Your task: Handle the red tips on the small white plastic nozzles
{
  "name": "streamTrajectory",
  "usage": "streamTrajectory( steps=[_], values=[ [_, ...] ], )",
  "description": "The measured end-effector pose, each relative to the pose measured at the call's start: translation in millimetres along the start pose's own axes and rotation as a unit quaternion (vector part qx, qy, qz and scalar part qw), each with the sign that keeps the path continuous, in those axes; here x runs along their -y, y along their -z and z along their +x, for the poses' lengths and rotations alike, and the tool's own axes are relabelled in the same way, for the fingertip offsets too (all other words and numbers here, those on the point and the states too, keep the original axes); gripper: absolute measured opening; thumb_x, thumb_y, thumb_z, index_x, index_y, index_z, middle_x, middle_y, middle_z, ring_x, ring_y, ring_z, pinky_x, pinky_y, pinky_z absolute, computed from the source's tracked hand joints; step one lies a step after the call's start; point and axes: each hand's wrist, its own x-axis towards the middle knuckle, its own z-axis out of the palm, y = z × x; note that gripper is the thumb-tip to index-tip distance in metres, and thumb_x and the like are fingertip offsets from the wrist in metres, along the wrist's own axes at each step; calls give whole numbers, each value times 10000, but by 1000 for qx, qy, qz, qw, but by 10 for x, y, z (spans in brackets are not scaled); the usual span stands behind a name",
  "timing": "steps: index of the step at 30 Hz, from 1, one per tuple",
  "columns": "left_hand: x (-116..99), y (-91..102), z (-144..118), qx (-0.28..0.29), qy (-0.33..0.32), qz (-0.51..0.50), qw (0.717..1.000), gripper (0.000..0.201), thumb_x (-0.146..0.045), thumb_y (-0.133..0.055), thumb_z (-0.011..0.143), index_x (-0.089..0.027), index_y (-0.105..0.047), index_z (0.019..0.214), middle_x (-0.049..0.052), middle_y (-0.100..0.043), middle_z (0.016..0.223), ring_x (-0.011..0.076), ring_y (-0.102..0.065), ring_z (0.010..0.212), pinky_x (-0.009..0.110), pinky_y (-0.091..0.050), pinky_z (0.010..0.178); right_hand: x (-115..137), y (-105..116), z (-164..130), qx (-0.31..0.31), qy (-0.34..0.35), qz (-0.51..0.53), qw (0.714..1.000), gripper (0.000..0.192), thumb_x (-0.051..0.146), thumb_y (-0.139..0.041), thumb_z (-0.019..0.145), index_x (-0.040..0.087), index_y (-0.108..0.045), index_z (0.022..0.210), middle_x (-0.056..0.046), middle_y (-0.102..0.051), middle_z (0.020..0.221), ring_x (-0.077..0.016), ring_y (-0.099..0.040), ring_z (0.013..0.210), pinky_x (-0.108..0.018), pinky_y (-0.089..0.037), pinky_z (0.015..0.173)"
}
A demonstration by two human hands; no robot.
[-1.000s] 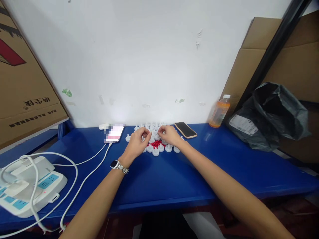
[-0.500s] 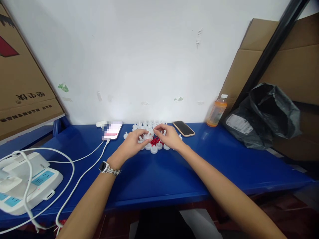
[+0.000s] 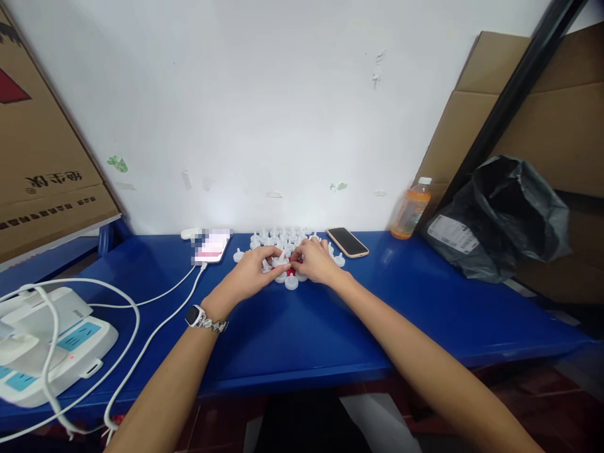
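My left hand (image 3: 255, 272), with a watch on its wrist, is closed on a translucent white nozzle cap (image 3: 282, 260), its pointed tip up, between thumb and fingers. Close beside that cap, my right hand (image 3: 317, 260) has thumb and fingertips drawn together low over small red pieces (image 3: 291, 272). What those fingertips hold, if anything, is hidden. Similar white caps stand around both hands, one in front (image 3: 291, 282) and one at the left (image 3: 238, 255). Several more stand in rows against the wall, partly covered by my hands.
A lit phone (image 3: 213, 245) on a cable lies at the left, a dark phone (image 3: 348, 242) at the right. An orange drink bottle (image 3: 411, 209) and a grey plastic bag (image 3: 500, 220) stand farther right. A power strip (image 3: 70, 352) with looping white cables occupies the table's (image 3: 302, 340) left end.
My right hand has come down and nearer to me, from the held cap's upper part to the red pieces, covering most of them. The left hand keeps its cap nearly in place.
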Motion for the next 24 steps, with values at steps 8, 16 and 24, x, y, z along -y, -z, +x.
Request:
streamTrajectory(
  steps=[8, 16, 24],
  values=[
    [16, -13, 5, 1, 6, -6, 1000, 387, -551, -560, 899, -208, -676, 1035, 49, -708, 1000, 179, -608, 793, 302, -468, 713, 4, 101, -34, -66, -54, 293, 952, 185, 344, -729, 765, 162, -692, 765, -20, -684, 699, -135, -576, 629, -256, -423, 601],
    [27, -27, 9, 2, 10, 2, 1000, 406, -559, -530, 914, -203, -666, 1053, 72, -690, 1048, 206, -617, 881, 326, -483, 772, -57, 6, -23, -52, -85, 311, 945, 299, 418, -793, 688, 165, -632, 686, -12, -658, 610, -134, -592, 563, -231, -404, 506],
    [0, -45, 10, 18, 15, -5, 1000, 403, -548, -423, 966, -204, -567, 1118, 39, -645, 904, 181, -591, 747, 307, -452, 694, 89, 68, -12, -107, -52, 518, 847, 374, 522, -758, 721, 179, -629, 794, -33, -722, 718, -146, -637, 639, -267, -487, 632]
  ],
)
